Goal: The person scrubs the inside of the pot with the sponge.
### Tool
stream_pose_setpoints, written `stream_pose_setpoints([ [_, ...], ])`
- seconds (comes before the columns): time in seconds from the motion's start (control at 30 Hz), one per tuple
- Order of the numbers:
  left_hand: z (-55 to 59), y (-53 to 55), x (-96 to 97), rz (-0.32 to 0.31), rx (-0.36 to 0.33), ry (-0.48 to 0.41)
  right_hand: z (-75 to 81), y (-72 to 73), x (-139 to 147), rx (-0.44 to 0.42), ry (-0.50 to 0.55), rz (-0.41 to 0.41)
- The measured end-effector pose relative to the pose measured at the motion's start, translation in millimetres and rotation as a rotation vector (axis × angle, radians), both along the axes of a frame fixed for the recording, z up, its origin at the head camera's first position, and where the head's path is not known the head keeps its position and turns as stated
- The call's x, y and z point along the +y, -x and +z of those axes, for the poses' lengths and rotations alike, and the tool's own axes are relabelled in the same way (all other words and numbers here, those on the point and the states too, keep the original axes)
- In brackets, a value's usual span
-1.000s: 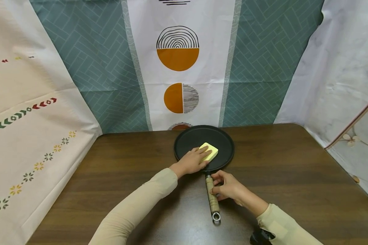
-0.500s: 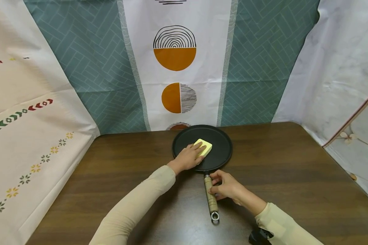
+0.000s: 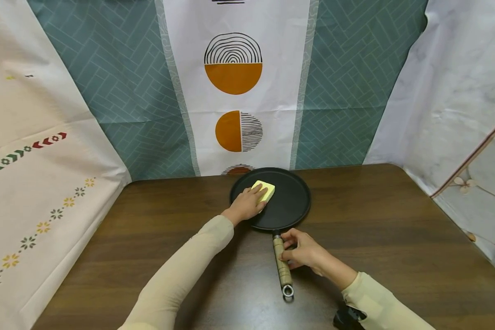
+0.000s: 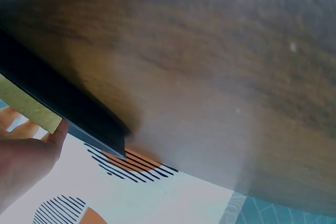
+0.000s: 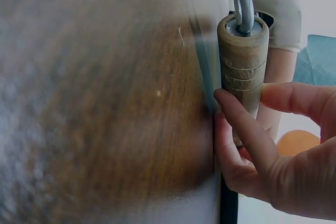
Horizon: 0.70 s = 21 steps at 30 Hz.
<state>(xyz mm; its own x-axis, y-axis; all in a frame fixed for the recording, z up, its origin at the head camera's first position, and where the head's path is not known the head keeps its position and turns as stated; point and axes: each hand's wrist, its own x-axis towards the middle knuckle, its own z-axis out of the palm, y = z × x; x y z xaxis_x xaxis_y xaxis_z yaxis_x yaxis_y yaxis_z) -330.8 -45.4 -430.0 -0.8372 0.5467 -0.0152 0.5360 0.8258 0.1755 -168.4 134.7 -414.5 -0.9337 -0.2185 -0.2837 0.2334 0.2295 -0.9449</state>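
Observation:
A round black flat pan with a wooden handle lies on the table. On the left part of its surface, my left hand holds a yellow sponge, fingers over the top and thumb at the near side. The left wrist view catches the sponge above the pan's dark rim, with the left hand against it. My right hand pinches the handle from the right side; in the right wrist view, thumb and fingers of the right hand stand on either side of the handle.
The brown wooden table extends on both sides of the pan. A patterned cloth hangs behind its far edge, with light cloths at the left and right. A metal ring ends the handle. A black object sits at the right sleeve.
My left hand has slid the sponge leftward across the pan, from near its middle to its left part. The right hand keeps its hold on the handle. The view has shifted slightly.

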Motion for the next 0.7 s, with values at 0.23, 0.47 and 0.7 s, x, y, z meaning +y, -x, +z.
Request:
stream_pose_setpoints([
  [0.23,0.3,11.1,-2.1,0.033,-0.014,0.000,0.4,-0.2,0,0.000,0.001,0.002],
  [0.47,0.7,20.6,-1.0,0.083,-0.015,0.004,1.9,-1.1,0,0.000,0.004,0.007],
  [0.7,4.4,22.6,7.0,0.145,-0.031,0.025,1.4,-1.0,1,0.002,0.004,0.008],
])
